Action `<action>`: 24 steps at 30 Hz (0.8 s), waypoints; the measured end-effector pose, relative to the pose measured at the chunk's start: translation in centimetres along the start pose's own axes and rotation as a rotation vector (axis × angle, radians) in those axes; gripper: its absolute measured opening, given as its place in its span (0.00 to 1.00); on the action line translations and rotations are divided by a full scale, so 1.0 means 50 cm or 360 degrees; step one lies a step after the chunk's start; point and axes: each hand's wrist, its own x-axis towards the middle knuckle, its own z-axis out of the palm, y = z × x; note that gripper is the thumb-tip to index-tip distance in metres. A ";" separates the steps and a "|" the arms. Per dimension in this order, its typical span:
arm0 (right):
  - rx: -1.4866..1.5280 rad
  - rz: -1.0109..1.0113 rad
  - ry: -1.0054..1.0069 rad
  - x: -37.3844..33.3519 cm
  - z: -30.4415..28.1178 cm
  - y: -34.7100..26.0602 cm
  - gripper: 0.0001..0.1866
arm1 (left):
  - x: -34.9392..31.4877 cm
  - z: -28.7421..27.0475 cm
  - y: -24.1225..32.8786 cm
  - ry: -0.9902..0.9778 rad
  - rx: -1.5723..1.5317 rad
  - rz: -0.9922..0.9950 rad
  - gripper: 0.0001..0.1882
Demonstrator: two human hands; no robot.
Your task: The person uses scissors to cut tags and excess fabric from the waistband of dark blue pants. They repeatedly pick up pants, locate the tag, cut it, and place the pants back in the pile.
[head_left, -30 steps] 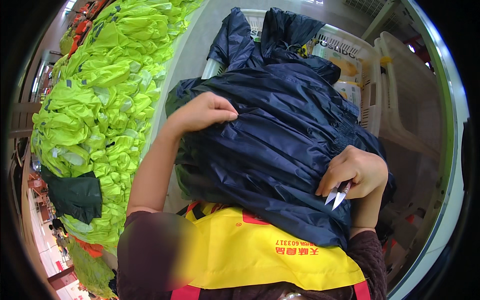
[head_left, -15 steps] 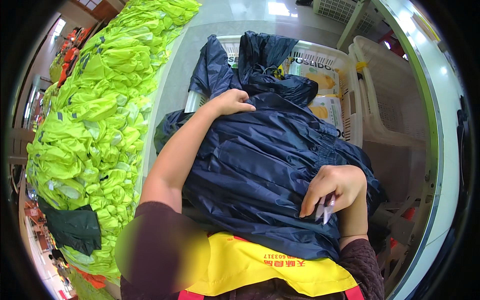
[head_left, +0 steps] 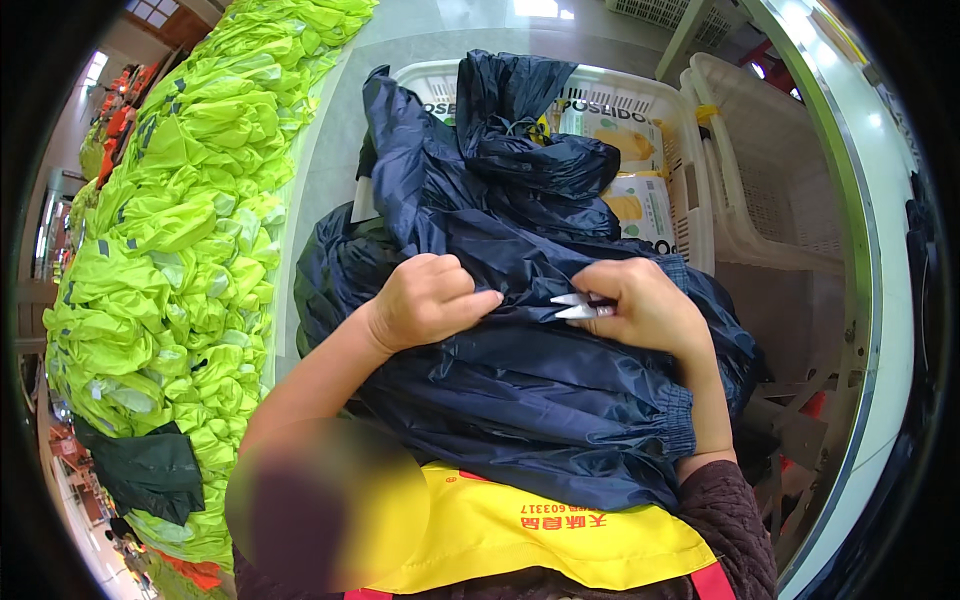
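Note:
A shiny navy garment (head_left: 530,410) with a gathered elastic edge lies across my lap and runs up over the basket in front. My left hand (head_left: 427,303) is closed in a pinch on its cloth near the middle. Just to the right, my right hand (head_left: 645,305) grips a pair of thread snips (head_left: 583,307), their two pointed blades apart and aimed left toward the pinched cloth. The handles are mostly hidden inside my palm. A short space lies between the blade tips and my left fingertips.
The white plastic basket (head_left: 700,190) ahead holds printed plastic packages (head_left: 635,145) and more navy cloth. Stacked clear-white crates (head_left: 775,200) stand to its right, behind a green-edged table (head_left: 870,290). A long heap of fluorescent yellow garments (head_left: 200,250) fills the left, with a dark green cloth (head_left: 150,465) on it.
My left hand has drawn nearer to me, pulling cloth along. My right hand has moved up and left with the snips, now beside the left. The elastic edge has shifted toward me.

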 end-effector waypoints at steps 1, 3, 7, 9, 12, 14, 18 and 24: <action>0.0011 -0.0150 0.0085 -0.006 0.004 -0.012 0.11 | 0.003 -0.019 0.001 -0.0094 -0.0239 -0.0214 0.14; -0.0076 -0.0283 0.0037 -0.018 0.005 -0.036 0.10 | -0.003 -0.058 -0.036 -0.0385 -0.0828 -0.0709 0.22; -0.0140 -0.0424 -0.0170 -0.034 -0.001 -0.091 0.10 | 0.070 0.003 -0.163 -0.0872 0.0186 -0.1424 0.20; -0.0126 -0.0462 -0.0297 -0.032 0.002 -0.105 0.10 | 0.039 0.069 -0.226 -0.1014 0.0849 -0.1443 0.19; -0.0015 -0.0540 -0.0395 -0.026 0.011 -0.110 0.08 | -0.013 0.113 -0.339 -0.1562 0.0615 -0.2128 0.21; 0.0081 -0.0588 -0.0479 -0.020 0.018 -0.100 0.07 | -0.049 0.104 -0.369 -0.1557 0.0422 -0.2594 0.25; 0.0483 -0.0600 -0.0499 -0.020 0.013 -0.071 0.09 | -0.250 0.018 -0.499 0.0696 -0.0949 -0.2748 0.06; 0.0742 -0.0509 -0.0602 -0.033 0.016 -0.011 0.11 | -0.295 -0.316 -0.261 0.2183 -0.3199 0.0466 0.08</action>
